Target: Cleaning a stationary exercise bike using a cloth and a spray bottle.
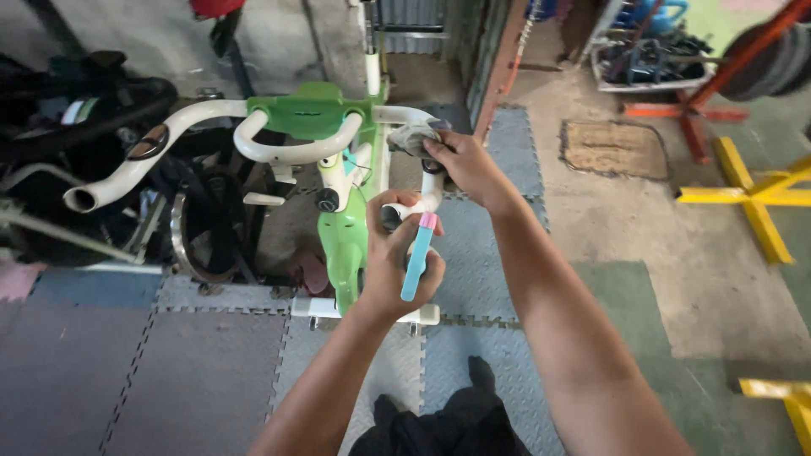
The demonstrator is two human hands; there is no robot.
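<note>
The right hand [460, 165] presses a grey rag [414, 135] on the white handlebar [287, 152], and the left hand [397, 266], closed round the bar's end with a blue brush [418, 257], fills the gap just below it. Left of the green frame [342, 245], the flywheel [207, 236] and dark stacked machines [76, 110] block the way. To the right, the foam floor mats [507, 245] lie open as far as the yellow stand [752, 198].

Left hand [397, 266] grips blue-pink tool [418, 256]; right hand [465, 165] presses grey rag [414, 135] on white handlebar [296, 152].
</note>
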